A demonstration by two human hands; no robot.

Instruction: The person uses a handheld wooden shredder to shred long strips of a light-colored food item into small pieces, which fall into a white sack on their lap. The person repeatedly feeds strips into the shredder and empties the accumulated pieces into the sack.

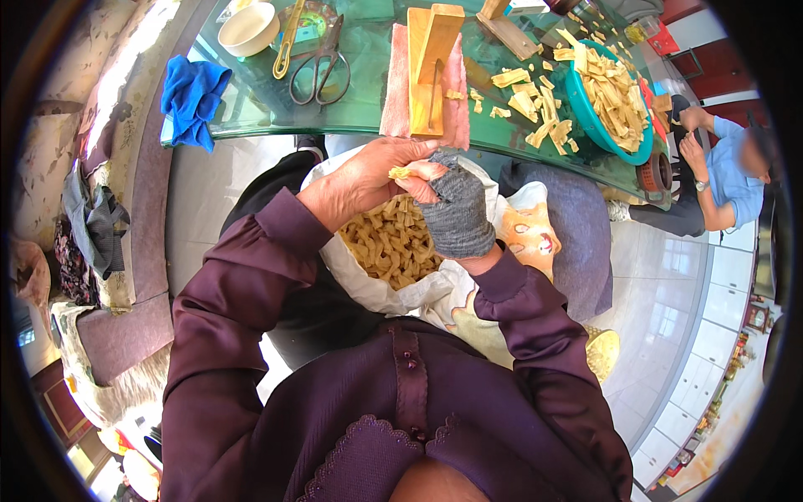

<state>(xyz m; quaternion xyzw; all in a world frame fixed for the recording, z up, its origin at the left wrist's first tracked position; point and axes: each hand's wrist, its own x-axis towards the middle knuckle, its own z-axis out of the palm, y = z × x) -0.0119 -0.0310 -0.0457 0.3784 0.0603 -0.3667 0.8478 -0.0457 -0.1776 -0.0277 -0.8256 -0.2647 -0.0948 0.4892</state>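
My left hand (pixel 370 176) and my right hand (pixel 457 204), which wears a grey fingerless glove, meet over a white sack in my lap. Between their fingers is a small pale yellow strip piece (pixel 399 172); both hands pinch around it. The sack (pixel 464 285) is open and holds many tan, knotted-looking strips (pixel 392 241). Just beyond my hands, at the table's edge, a wooden block stand (pixel 426 94) with a thin metal rod lies on a pink towel (pixel 395 81). Loose dried strips (pixel 549 119) are scattered to its right, beside a teal basin (pixel 574 94) heaped with more.
On the glass table (pixel 251 113) are black scissors (pixel 320 72), a cream bowl (pixel 249 30) and a blue cloth (pixel 193 97) over the left corner. A brown plastic basket (pixel 654 172) stands near the right edge. A co-worker (pixel 728 163) in a light blue shirt sits at the far right.
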